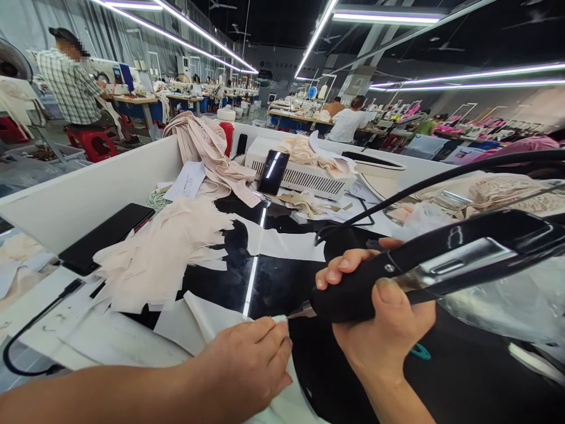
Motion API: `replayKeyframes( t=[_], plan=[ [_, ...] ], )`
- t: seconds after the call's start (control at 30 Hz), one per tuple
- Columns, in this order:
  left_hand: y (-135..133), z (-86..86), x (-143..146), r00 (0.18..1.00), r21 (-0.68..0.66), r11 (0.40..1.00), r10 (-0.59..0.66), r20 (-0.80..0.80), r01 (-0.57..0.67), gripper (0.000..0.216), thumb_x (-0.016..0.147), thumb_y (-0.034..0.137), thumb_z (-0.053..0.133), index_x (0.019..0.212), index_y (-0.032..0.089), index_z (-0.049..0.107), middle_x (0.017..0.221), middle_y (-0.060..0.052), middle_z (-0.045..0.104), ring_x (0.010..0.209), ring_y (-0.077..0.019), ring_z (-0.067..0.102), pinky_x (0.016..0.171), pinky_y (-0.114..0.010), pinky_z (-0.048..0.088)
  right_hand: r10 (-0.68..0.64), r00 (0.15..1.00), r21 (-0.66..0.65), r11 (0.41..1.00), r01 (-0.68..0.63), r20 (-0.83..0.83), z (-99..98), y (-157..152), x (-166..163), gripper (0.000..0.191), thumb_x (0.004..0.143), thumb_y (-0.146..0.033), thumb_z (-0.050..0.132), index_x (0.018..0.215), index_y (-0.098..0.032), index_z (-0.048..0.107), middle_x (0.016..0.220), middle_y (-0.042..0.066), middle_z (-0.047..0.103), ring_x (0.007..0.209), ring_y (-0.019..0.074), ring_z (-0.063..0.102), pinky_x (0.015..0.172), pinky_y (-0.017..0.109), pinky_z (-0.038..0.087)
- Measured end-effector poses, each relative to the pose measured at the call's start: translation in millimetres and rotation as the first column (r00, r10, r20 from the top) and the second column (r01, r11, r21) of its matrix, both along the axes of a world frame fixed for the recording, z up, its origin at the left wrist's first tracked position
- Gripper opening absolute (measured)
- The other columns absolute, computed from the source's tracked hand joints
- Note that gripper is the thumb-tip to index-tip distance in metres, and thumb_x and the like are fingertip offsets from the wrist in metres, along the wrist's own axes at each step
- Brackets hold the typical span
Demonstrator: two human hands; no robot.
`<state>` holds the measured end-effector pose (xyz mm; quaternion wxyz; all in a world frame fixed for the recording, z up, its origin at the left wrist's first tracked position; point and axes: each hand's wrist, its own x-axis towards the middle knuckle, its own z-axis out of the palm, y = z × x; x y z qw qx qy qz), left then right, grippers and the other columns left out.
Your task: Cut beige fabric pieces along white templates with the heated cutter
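The right hand (388, 318) was wrapped around the matte black grip of a handheld cutting tool (441, 268), fingers (339, 268) curled fully closed over the top and the thumb pressed along the side. The tool's body was glossy black plastic with one shiny metal trigger bar set into it, and a narrow metal tip (302, 312) stuck out of the front. One black cable (441, 176) arched away from it over the desk (273, 277), whose surface was dark, smooth and mirror-like.

The left hand (247, 359) lay flat, palm down, on a thin white fabric piece (198, 321), its fingertips pinning the edge just beside the tool's tip; the fingers were closed together and pressed down rather than gripping. That sheet sat at the near edge of the desk, directly in front of the person.

To the left was one loose heap of pale beige fabric offcuts (163, 253), ragged and angular. One black smartphone (106, 235) lay flat beside the heap, against the white desk wall. Farther back, a bundle of long beige fabric strips (207, 153) was draped over the wall, and one white ribbed control box (300, 174) carried a second dark phone-like device (272, 171) leaning upright on its front. Crinkled clear plastic (521, 300) lay to the right.
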<state>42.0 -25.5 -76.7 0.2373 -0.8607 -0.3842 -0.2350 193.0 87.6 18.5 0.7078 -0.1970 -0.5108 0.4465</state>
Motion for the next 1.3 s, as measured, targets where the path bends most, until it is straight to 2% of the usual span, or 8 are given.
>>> replayKeyframes(
  t=[0.17,0.27,0.4,0.6,0.73,0.83,1.07,1.3],
  plan=[
    [1,-1.5,0,1.0,0.026,1.0,-0.009,-0.017,0.009,0.032,0.128,0.033,0.067,0.134,0.009,0.087,0.13,-0.012,0.092,0.12,-0.02,0.084,0.111,-0.03,0.065,0.01,1.0,0.035,0.999,-0.01,0.001,-3.9,-1,-1,0.039,0.09,-0.049,0.103,0.108,-0.031,0.073,0.082,-0.006,0.07,0.06,0.0184,0.069,0.052,0.032,0.062],
    [1,-1.9,-1,1.0,0.037,0.999,-0.004,-0.02,0.005,0.031,0.129,0.032,0.065,0.134,0.011,0.087,0.129,-0.012,0.092,0.117,-0.0204,0.084,0.104,-0.031,0.066,0.008,1.0,0.026,1.0,-0.008,0.015,-5.5,-1,-2,0.039,0.094,-0.044,0.101,0.119,-0.031,0.074,0.084,-0.006,0.071,0.061,0.018,0.071,0.054,0.032,0.064],
    [2,-6.0,-2,0.999,0.049,0.999,-0.007,0.048,0.004,0.028,0.128,0.029,0.065,0.131,0.011,0.086,0.127,-0.011,0.092,0.112,-0.0198,0.084,0.093,-0.03,0.066,-0.001,1.0,0.035,0.999,0.0,0.007,-4.7,-2,-4,0.041,0.094,-0.046,0.101,0.119,-0.031,0.072,0.084,-0.006,0.071,0.061,0.0176,0.069,0.053,0.03,0.061],
    [2,-11.2,-3,0.999,-0.023,1.0,0.0,0.032,0.001,0.033,0.126,0.039,0.072,0.139,0.012,0.083,0.133,-0.012,0.09,0.114,-0.0219,0.082,0.088,-0.032,0.064,-0.059,0.998,0.032,0.998,0.058,0.017,-7.1,-3,-8,0.048,0.09,-0.052,0.103,0.121,-0.032,0.072,0.085,-0.006,0.068,0.06,0.0159,0.062,0.051,0.028,0.057],
    [1,-11.3,-4,0.996,-0.065,0.998,0.005,0.088,0.001,0.034,0.124,0.043,0.076,0.135,0.012,0.083,0.13,-0.011,0.091,0.112,-0.022,0.082,0.088,-0.03,0.065,-0.03,0.999,0.012,0.999,0.03,0.011,-8.4,-4,-10,0.041,0.093,-0.045,0.102,0.117,-0.03,0.072,0.085,-0.006,0.072,0.062,0.016,0.067,0.054,0.028,0.059],
    [0,-11.5,-6,0.998,-0.108,0.994,0.004,0.064,0.003,0.038,0.122,0.044,0.08,0.14,0.011,0.081,0.13,-0.013,0.091,0.112,-0.0234,0.083,0.089,-0.031,0.066,-0.025,1.0,0.03,0.999,0.024,0.01,-6.0,-4,-12,0.039,0.094,-0.047,0.1,0.111,-0.03,0.069,0.084,-0.006,0.072,0.059,0.0169,0.069,0.051,0.03,0.06],
    [0,-8.2,-8,0.998,-0.059,0.998,0.005,0.07,-0.001,0.036,0.126,0.041,0.072,0.139,0.009,0.081,0.131,-0.011,0.091,0.11,-0.0215,0.083,0.089,-0.032,0.066,0.004,1.0,0.014,1.0,-0.004,0.001,-3.6,-8,-18,0.054,0.089,-0.054,0.105,0.124,-0.031,0.069,0.082,-0.007,0.073,0.057,0.0161,0.065,0.049,0.028,0.059],
    [2,-14.4,-9,1.0,-0.08,0.997,0.002,-0.012,-0.003,0.041,0.128,0.044,0.068,0.144,0.008,0.079,0.137,-0.015,0.089,0.115,-0.0223,0.082,0.092,-0.033,0.064,0.014,1.0,0.034,0.999,-0.015,0.028,-11.2,-8,-19,0.041,0.098,-0.045,0.097,0.123,-0.031,0.068,0.084,-0.006,0.076,0.06,0.0182,0.072,0.051,0.031,0.062]
  ],
)
